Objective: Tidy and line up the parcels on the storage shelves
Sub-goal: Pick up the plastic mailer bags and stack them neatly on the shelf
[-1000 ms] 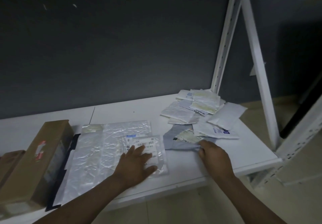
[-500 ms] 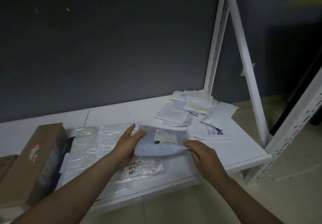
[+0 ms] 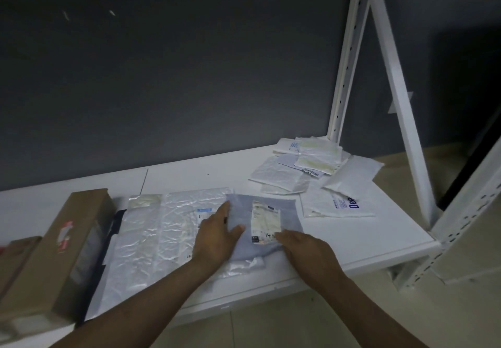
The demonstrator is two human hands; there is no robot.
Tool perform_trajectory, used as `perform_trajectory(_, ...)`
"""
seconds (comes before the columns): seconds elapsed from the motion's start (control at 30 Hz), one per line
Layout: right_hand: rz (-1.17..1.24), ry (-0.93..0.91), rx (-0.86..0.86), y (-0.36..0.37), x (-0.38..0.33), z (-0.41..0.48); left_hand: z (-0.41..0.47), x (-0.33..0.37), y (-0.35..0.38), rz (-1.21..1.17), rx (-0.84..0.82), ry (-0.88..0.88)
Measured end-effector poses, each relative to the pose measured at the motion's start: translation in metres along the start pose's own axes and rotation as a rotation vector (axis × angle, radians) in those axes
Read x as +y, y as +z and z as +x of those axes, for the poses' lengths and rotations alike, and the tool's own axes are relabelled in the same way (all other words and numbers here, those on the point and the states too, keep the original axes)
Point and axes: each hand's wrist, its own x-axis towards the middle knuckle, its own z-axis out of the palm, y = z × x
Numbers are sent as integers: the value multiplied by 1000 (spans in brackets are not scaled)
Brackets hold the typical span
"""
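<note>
Here left hand (image 3: 217, 236) and right hand (image 3: 303, 250) rest flat-fingered on the grey parcel (image 3: 290, 217).

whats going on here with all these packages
A person is sorting parcels on a white metal shelf. Their left hand and right hand press flat on a soft grey plastic mailer laid over a large clear bubble-wrap parcel. A loose pile of white mailers sits unsorted to the right.
</note>
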Motion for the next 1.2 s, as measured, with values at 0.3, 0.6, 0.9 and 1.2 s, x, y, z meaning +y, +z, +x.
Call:
perform_trajectory(0.3, 64, 184, 140, 14, -4, 8, 5, -27, -15, 261, -5, -548)
perform_trajectory(0.6, 237, 147, 140, 2, -14, 13, 19, -25, -55, -301, 183, -467)
perform_trajectory(0.9, 124, -213, 44, 50, -51, 14, 17, -1, -124, -36, 640, -82)
perform_trajectory(1.2, 1118, 688, -138, -10, -69, 52, 15, 12, -99, -757, 310, -288)
